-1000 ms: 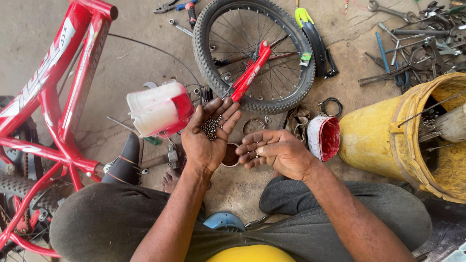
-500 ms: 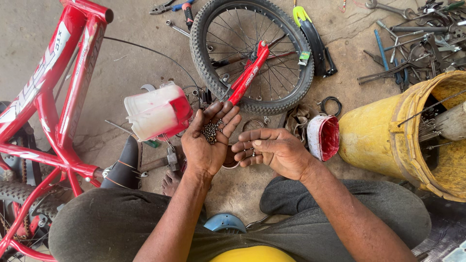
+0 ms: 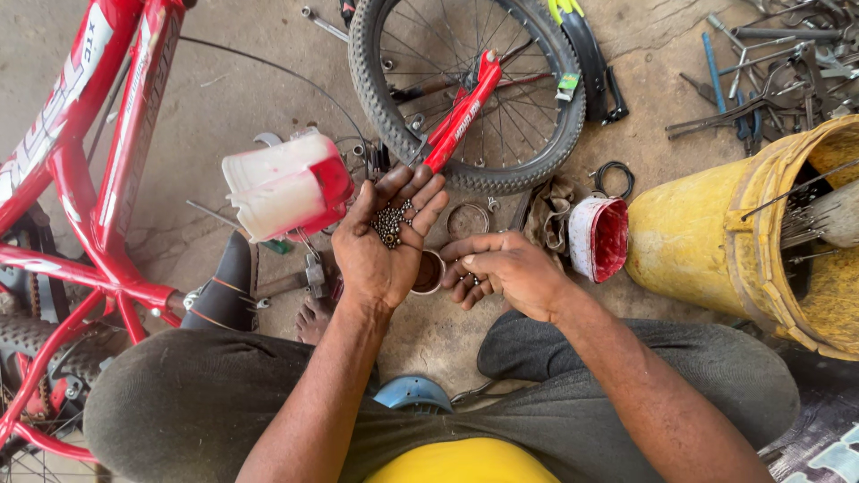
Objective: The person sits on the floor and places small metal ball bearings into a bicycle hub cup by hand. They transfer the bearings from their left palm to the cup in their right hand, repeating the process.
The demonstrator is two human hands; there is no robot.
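Left hand (image 3: 386,246) cupping steel balls (image 3: 391,224) (tiny, round) — greasy

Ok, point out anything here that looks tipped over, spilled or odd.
The yellow bucket lies on its side, spokes poking from its mouth. The red tub beside it is tipped too. Tools lie scattered on the floor. The left hand cups small steel balls; none look spilled.

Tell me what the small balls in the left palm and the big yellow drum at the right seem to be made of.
The small balls heaped in the open left hand look like steel: dark grey, round, with tiny glints. The yellow drum seems to be painted metal or thick plastic; its dull, scuffed, grimy skin and rolled rim leave it open.
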